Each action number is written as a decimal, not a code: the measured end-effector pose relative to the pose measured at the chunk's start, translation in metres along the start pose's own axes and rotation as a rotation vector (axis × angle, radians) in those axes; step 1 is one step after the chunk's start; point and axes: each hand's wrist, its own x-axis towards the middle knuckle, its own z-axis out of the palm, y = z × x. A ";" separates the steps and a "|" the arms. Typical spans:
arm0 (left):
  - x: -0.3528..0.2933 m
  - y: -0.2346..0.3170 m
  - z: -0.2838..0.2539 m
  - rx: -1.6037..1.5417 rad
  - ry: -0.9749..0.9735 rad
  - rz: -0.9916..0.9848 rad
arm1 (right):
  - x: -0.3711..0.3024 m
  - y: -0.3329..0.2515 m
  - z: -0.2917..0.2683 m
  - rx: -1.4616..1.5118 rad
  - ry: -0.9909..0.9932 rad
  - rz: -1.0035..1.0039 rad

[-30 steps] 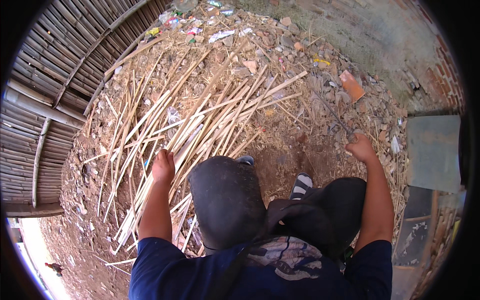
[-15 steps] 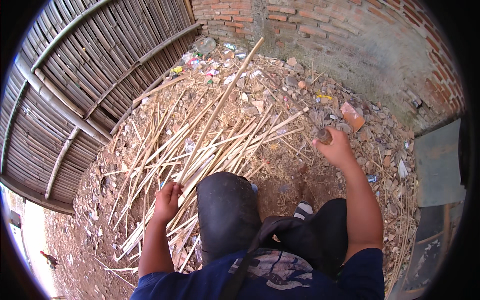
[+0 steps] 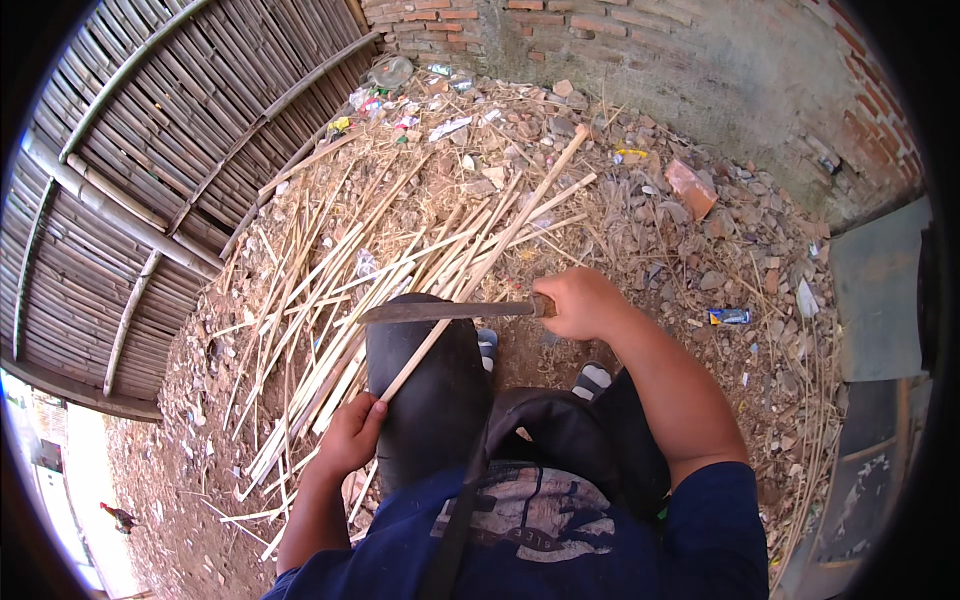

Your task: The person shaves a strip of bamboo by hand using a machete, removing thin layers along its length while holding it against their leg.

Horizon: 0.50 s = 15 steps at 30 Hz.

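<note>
My left hand (image 3: 352,432) is closed round the near end of a bamboo strip (image 3: 412,366). From there the strip slants up and away to the right, over my dark-clad left knee (image 3: 420,440), its far end above the rubble. In my right hand (image 3: 580,303) is the wooden handle of a machete (image 3: 450,312), my fingers wrapped round it. Its long dark blade points left and lies across the strip above the knee; whether the edge touches the strip I cannot tell. Many split bamboo strips (image 3: 330,365) are heaped on the ground beyond and left of the knee.
A woven bamboo wall (image 3: 190,130) rises on the left, and a brick wall (image 3: 640,50) at the back. Stones, litter and a broken brick (image 3: 691,190) cover the ground. Grey panels (image 3: 880,290) stand at right. A chicken (image 3: 119,517) is at lower left.
My right hand has brought the machete left and inward, its blade now across the strip. The strip has tilted farther right and lower, and my left hand has shifted slightly right and nearer.
</note>
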 end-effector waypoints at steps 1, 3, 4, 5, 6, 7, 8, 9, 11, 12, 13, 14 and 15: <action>-0.002 -0.002 0.004 0.025 0.020 0.023 | -0.001 0.008 0.004 0.044 0.001 0.021; -0.004 0.001 0.003 0.056 0.029 0.038 | 0.002 0.026 0.007 0.135 -0.007 0.112; -0.004 0.007 0.000 0.056 0.024 0.037 | 0.005 0.037 0.003 0.175 -0.014 0.180; -0.003 0.011 -0.003 0.057 0.017 0.035 | 0.006 0.044 0.001 0.216 -0.021 0.249; -0.003 0.012 -0.006 0.059 -0.008 0.040 | 0.005 0.042 -0.004 0.218 0.052 0.278; -0.002 0.010 -0.008 0.027 -0.033 0.030 | 0.004 0.039 -0.008 0.209 0.057 0.289; 0.000 0.006 -0.009 -0.005 -0.059 0.020 | 0.003 0.034 -0.011 0.201 0.064 0.302; 0.003 0.002 -0.010 -0.041 -0.086 0.012 | 0.004 0.027 -0.015 0.189 0.070 0.316; 0.009 -0.003 -0.013 -0.100 -0.163 -0.035 | 0.003 0.014 -0.009 0.052 0.009 0.167; 0.010 -0.007 -0.013 -0.116 -0.184 -0.050 | 0.005 0.008 -0.006 -0.011 -0.024 0.089; 0.011 -0.013 -0.014 -0.133 -0.203 -0.066 | 0.007 0.003 -0.007 -0.002 -0.066 0.095; 0.013 -0.019 -0.017 -0.167 -0.245 -0.100 | 0.009 -0.001 -0.011 0.007 -0.109 0.100; 0.016 -0.021 -0.018 -0.236 -0.268 -0.116 | 0.011 -0.005 -0.013 0.013 -0.157 0.105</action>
